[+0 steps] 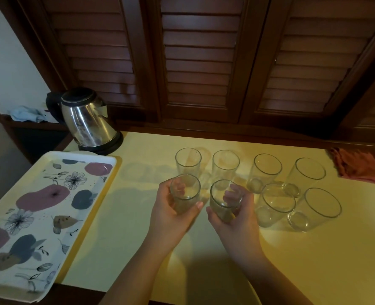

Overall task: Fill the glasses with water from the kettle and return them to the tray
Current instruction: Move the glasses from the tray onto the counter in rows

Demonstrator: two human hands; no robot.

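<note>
My left hand (171, 214) grips one glass (185, 192); my right hand (235, 219) grips another (224, 200). Kettle (87, 119) beside tray (50, 208). I read no writing anywhere.

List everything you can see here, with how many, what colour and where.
Glasses: eight, clear, all apparently empty; six standing on the table in two rows, two held at the left end of the near row.
Kettle: one, steel with black handle and base, far left corner of the table.
Tray: one, white with purple and blue-grey floral print, left edge of the table, holding nothing.
Cloth: one, reddish, far right of the table.
Table: one, yellow top.
Louvred shutters: dark brown, behind the table.
Left hand: grips one glass.
Right hand: grips another glass.
</note>
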